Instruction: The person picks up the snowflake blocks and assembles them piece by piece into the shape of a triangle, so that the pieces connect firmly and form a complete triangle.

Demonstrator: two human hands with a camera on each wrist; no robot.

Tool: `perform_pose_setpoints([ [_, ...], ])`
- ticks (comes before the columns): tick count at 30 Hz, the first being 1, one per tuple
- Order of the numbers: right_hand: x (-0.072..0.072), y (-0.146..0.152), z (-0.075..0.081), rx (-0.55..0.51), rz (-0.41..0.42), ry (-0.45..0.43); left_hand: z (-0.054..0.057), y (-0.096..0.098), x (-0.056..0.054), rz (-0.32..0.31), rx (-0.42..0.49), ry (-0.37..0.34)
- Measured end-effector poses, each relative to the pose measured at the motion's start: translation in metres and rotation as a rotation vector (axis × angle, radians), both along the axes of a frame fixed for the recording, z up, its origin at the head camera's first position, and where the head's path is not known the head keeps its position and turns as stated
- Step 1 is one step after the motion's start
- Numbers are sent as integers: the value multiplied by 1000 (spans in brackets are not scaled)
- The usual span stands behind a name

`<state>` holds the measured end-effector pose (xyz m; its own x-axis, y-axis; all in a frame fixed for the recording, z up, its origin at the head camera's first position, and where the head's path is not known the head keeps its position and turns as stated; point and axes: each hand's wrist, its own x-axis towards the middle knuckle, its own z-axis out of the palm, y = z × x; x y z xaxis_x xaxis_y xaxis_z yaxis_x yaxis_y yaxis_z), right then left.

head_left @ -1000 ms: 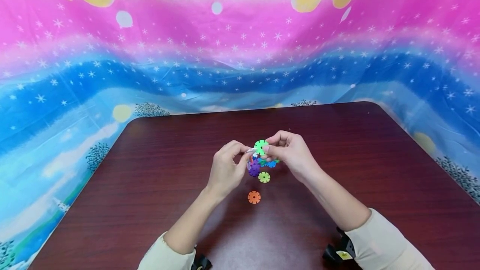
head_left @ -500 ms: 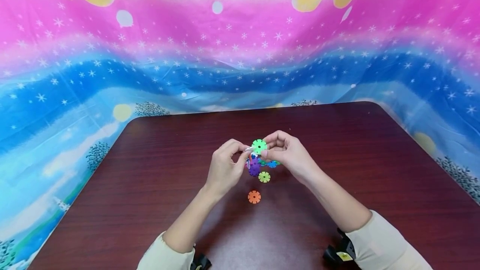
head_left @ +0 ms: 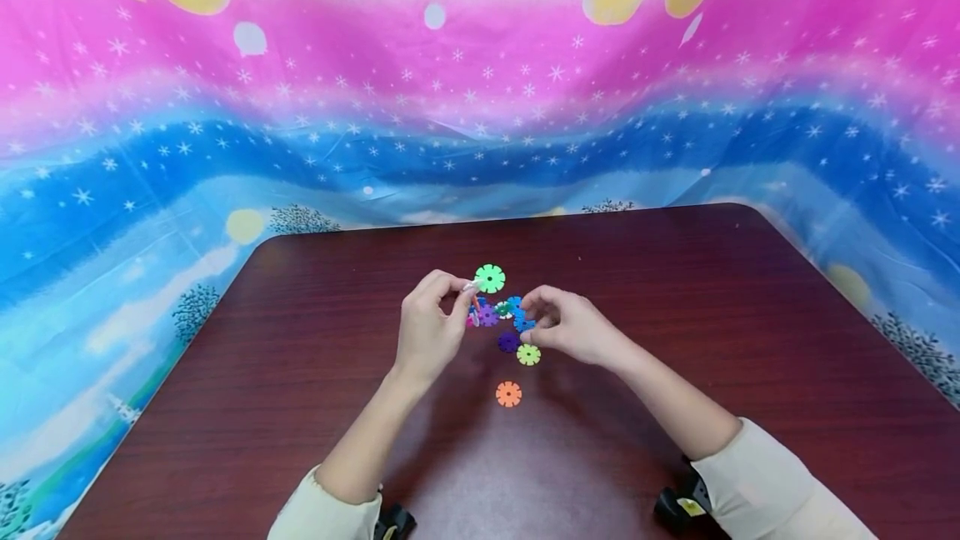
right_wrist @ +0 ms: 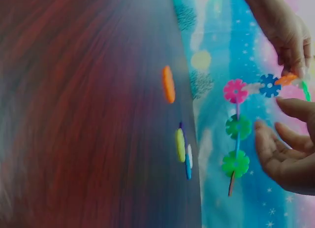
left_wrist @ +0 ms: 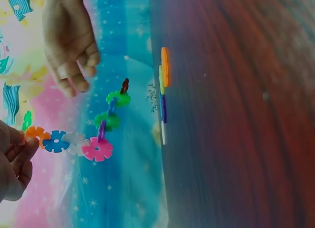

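Note:
My left hand (head_left: 431, 327) pinches an orange notched disc (left_wrist: 37, 135) near the upper end of a hanging chain of interlocked plastic discs. A bright green disc (head_left: 490, 278) stands at the chain's top, beside the fingertips. Below hang a blue disc (left_wrist: 56, 141), a whitish one (left_wrist: 76, 144), a pink disc (right_wrist: 235, 91), then purple, green, blue and a dark reddish disc (left_wrist: 125, 85) at the far end. My right hand (head_left: 576, 327) holds nothing. Its thumb and fingers are apart and bent, near the chain's lower part; the right wrist view shows a gap between them.
Loose discs lie on the dark wooden table (head_left: 315, 373): orange (head_left: 508, 394), yellow-green (head_left: 528, 354) and dark purple (head_left: 508, 342). Blue and white ones (right_wrist: 190, 156) show edge-on in the right wrist view. A patterned cloth (head_left: 480, 107) surrounds the table's far side and flanks.
My right hand has let go of the green disc and dropped slightly. My left hand has shifted left with the chain, uncovering the dark purple disc on the table.

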<state>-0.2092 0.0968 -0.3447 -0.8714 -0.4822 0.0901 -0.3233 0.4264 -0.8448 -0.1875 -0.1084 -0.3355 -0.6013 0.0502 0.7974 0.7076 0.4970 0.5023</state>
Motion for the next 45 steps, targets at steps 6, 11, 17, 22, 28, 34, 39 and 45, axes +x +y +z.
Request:
perform_pose_setpoints([
  [6,-8,-3,-10,355,118,88,1,-4,-1,42,30,-4],
  [11,-17,-5,-20,566,148,121,2,-6,-1,60,36,-7],
  [17,-20,-5,-27,607,184,188,1,-7,-1,76,35,-28],
  [22,-24,-7,-33,618,162,203,1,-9,-1,94,36,-32],
  [28,-28,-10,-38,636,133,208,1,-12,-1,115,36,-21],
  [34,-28,-12,-39,645,115,183,1,-14,-2,118,37,-19],
  [39,-28,-12,-40,617,112,188,0,-14,-1,115,34,-37],
  [45,-24,-5,-36,457,94,212,1,-13,-1,109,36,-50],
])
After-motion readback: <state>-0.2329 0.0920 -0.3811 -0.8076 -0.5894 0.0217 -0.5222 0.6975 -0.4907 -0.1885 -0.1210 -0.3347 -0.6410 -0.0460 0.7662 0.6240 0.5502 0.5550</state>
